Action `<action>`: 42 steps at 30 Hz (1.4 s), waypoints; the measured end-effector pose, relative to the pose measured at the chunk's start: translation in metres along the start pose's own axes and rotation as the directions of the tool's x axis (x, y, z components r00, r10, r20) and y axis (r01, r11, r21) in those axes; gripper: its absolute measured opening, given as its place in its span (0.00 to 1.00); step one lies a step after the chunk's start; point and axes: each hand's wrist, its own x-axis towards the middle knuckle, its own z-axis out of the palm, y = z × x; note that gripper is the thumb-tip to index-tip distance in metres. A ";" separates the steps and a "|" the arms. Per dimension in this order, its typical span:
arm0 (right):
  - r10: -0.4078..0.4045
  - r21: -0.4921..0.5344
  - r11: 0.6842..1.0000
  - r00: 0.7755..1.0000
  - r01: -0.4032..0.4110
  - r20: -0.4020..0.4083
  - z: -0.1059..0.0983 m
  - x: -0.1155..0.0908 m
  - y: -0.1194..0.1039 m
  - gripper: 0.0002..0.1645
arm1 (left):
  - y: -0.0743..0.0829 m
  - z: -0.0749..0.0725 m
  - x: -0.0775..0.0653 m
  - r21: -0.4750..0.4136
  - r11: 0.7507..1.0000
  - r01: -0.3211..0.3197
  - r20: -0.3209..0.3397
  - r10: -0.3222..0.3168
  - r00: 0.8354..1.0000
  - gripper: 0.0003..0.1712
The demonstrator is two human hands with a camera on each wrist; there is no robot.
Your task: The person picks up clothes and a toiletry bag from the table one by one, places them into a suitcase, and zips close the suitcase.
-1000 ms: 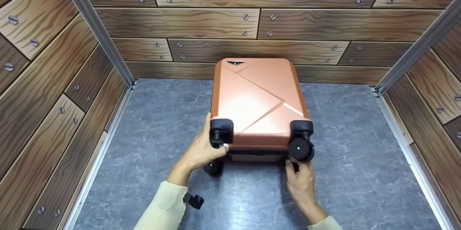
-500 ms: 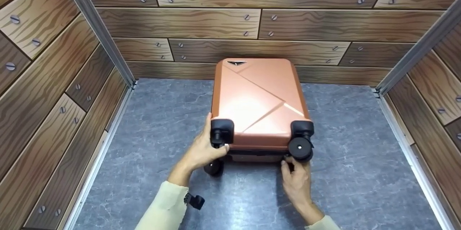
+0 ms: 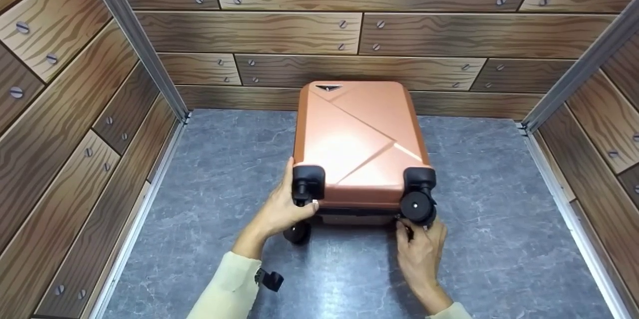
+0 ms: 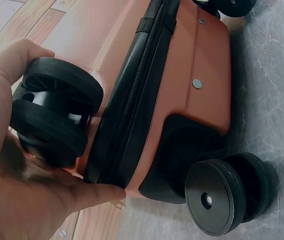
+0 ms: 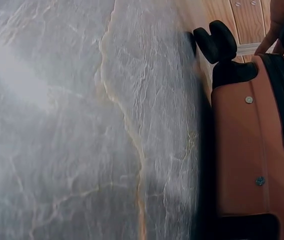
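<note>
An orange hard-shell suitcase (image 3: 349,134) lies flat with its wheeled end toward me. My left hand (image 3: 280,209) grips its near left corner, thumb and fingers either side of the upper twin wheel (image 4: 57,107). One fingertip touches the black zipper strip (image 4: 132,100); a small metal zipper pull (image 4: 118,204) shows below that finger. At the near right corner, my right hand (image 3: 422,251) has bent fingers at the zipper seam, under the upper right wheel (image 3: 417,206). Its fingertips are mostly hidden, as is whatever they may hold. Only a sliver of it enters the right wrist view.
Grey marbled floor (image 3: 224,159) surrounds the suitcase. Wood-patterned walls (image 3: 239,32) with metal corner rails (image 3: 135,34) stand at the back and both sides. A lower twin wheel (image 4: 214,197) juts out near the floor. A black wrist camera (image 3: 271,279) sits on my left sleeve.
My right hand shifts slightly left along the seam, then back right, its fingers spreading more beneath the wheel. The left hand and the suitcase stay in place.
</note>
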 end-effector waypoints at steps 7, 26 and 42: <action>-0.024 -0.010 1.000 1.000 0.024 -0.011 0.003 -0.002 -0.005 0.03 | 0.000 0.000 0.000 -0.008 1.000 -0.006 0.010 0.006 1.000 0.75; -0.110 0.071 0.992 0.991 0.105 0.076 0.006 0.000 -0.005 0.06 | 0.001 -0.002 -0.001 0.011 1.000 -0.012 0.011 0.012 1.000 0.74; -0.173 0.085 0.982 0.982 0.167 0.079 0.014 -0.003 -0.012 0.09 | 0.001 -0.003 -0.001 0.013 1.000 -0.011 0.019 0.011 1.000 0.75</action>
